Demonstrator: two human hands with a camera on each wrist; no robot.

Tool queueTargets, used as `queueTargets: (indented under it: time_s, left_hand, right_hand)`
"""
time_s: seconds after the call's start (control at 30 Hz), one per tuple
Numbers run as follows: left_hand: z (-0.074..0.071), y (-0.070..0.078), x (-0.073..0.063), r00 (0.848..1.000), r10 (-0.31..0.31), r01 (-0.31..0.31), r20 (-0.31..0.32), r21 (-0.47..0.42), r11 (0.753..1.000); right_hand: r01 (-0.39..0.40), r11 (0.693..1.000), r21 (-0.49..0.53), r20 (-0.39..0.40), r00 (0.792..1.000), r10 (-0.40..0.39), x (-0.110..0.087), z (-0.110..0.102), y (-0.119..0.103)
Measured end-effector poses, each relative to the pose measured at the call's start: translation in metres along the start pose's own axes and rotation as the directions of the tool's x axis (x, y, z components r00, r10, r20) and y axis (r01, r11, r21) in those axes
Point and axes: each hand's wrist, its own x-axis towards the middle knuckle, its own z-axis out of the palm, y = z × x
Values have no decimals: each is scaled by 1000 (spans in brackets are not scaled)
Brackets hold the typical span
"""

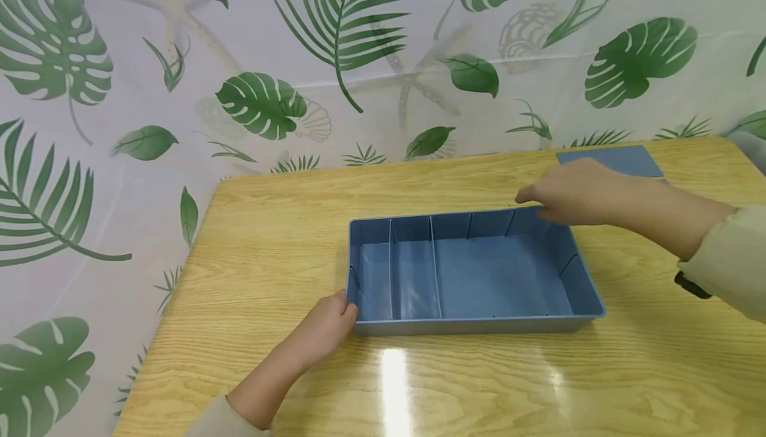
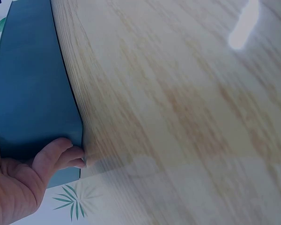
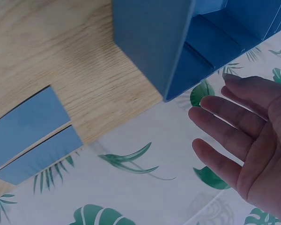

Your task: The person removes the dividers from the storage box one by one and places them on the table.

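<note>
A blue rectangular storage box [image 1: 503,277] with an open top sits on the wooden table. Two thin upright dividers [image 1: 435,271] cross its left part, leaving a wide compartment on the right. At the near left corner my left hand [image 1: 328,324] holds the box, its fingers against the outer wall [image 2: 33,84] in the left wrist view. My right hand [image 1: 577,191] hovers by the far right corner. In the right wrist view its fingers [image 3: 225,126] are spread, fairly straight, and hold nothing; they look apart from the box.
Flat blue panels [image 1: 616,159] lie at the table's back right, behind my right hand; two of them [image 3: 30,126] show in the right wrist view. A white leaf-print cloth [image 1: 371,124] hangs behind and to the left of the wooden table [image 1: 263,251].
</note>
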Motion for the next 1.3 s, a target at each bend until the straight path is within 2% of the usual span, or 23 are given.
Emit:
queueTargets:
  time_s: [0.37, 0.77, 0.9, 1.1, 1.3]
  left_hand:
    - [0, -3, 1, 1000, 4, -4, 0, 10, 1000]
    - [-1, -1, 0, 1000, -9, 9, 7, -3, 1000]
    - [0, 0, 0, 1000, -5, 5, 5, 7, 1000]
    - [-1, 1, -1, 1000, -10, 10, -5, -2, 1000]
    - [0, 1, -2, 1000, -16, 16, 0, -8, 1000]
  right_hand:
    - [121, 991, -62, -86, 988, -126, 11, -3, -27]
    - [194, 973, -124, -79, 976, -204, 19, -16, -63]
    - [238, 961, -144, -97, 963, -253, 20, -15, -72]
    - [297, 946, -128, -80, 948, -309, 25, -17, -84]
    - [390, 903, -182, -125, 901, -415, 30, -16, -93]
